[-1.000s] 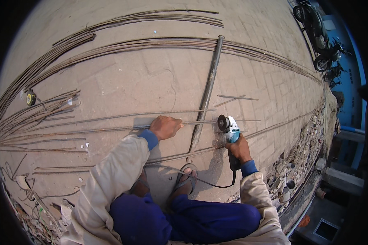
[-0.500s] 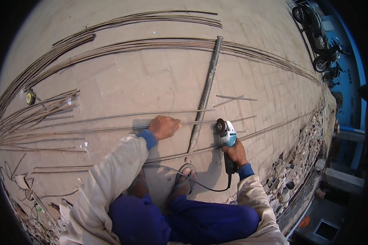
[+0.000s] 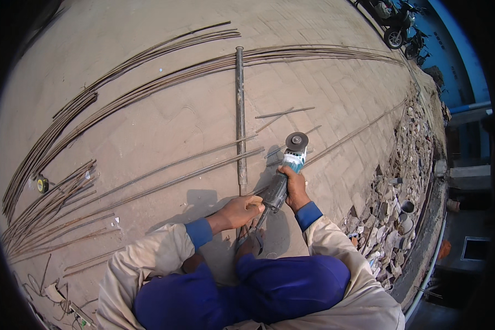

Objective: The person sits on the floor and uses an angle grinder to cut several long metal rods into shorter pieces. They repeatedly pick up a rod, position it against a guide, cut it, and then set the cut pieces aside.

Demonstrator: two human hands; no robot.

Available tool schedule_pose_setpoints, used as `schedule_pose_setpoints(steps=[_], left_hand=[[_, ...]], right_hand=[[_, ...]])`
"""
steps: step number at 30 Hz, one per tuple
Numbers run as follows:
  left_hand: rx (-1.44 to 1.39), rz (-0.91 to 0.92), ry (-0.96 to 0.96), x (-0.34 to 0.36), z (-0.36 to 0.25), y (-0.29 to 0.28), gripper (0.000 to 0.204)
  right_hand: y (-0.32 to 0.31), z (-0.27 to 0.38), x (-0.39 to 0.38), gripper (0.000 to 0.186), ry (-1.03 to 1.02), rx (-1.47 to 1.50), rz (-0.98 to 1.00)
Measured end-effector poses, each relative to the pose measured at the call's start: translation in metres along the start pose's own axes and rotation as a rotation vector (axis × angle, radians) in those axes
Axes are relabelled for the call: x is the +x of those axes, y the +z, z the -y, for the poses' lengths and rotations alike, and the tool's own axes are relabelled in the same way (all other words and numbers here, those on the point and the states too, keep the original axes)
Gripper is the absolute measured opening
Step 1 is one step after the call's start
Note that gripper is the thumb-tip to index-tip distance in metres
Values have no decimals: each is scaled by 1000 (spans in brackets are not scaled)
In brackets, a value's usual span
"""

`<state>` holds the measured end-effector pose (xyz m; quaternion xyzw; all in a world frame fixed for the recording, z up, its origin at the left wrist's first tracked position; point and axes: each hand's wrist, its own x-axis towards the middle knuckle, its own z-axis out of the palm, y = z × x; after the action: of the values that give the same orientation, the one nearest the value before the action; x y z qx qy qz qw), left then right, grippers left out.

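Note:
My right hand [image 3: 293,187] grips a teal and black angle grinder [image 3: 291,159], its disc [image 3: 296,141] facing up. My left hand [image 3: 242,210] is closed at the grinder's rear end, by the cord, its fingertips partly hidden. Beyond them a long grey steel pipe [image 3: 240,110] lies crosswise on the paving. Long rusty rebars [image 3: 170,165] lie beside it, some over it. A few short cut bars [image 3: 283,112] rest right of the pipe.
Bundles of rebar [image 3: 148,82] curve across the far paving [image 3: 187,126]. A yellow tape measure [image 3: 42,185] lies at left. Rubble [image 3: 396,231] runs along the right edge, with motorbikes [image 3: 396,27] and a blue wall [image 3: 462,60] beyond. My sandalled feet are beneath my hands.
My left hand has let go of the rebar and moved down-right to the grinder's back end. The grinder has lifted away from the bar and turned its disc upward. The view has shifted.

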<state>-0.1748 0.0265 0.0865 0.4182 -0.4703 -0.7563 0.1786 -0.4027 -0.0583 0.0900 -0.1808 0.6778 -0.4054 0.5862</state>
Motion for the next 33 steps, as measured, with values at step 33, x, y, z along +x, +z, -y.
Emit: schedule_pose_setpoints(steps=[33], left_hand=[[-159,-850,-141,-183,141,-109,34]], right_hand=[[-243,-64,49,52,202,264,-27]])
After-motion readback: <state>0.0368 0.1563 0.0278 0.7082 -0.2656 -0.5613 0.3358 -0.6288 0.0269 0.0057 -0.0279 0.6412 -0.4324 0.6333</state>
